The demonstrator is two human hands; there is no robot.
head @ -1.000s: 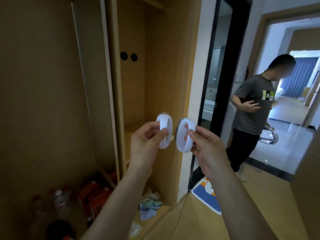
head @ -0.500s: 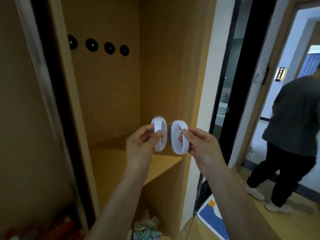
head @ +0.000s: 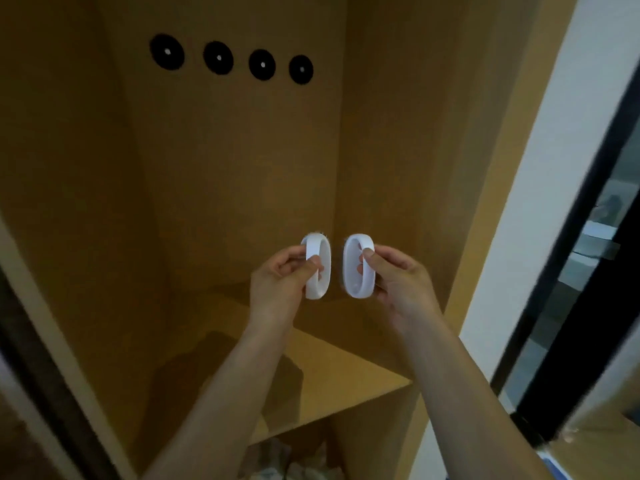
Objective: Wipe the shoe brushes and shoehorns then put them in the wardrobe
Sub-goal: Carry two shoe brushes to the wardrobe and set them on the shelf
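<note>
The left hand (head: 277,282) pinched one white shoe brush (head: 317,266), and the right hand (head: 398,282) pinched the other white shoe brush (head: 358,266). Both brushes hung side by side, not touching, above the wardrobe shelf (head: 332,372). Neither was set down yet. No shoehorns could be seen.

Smooth white plastic brushes (head: 318,268); matt tan wood-look wardrobe (head: 225,161) panels.
</note>
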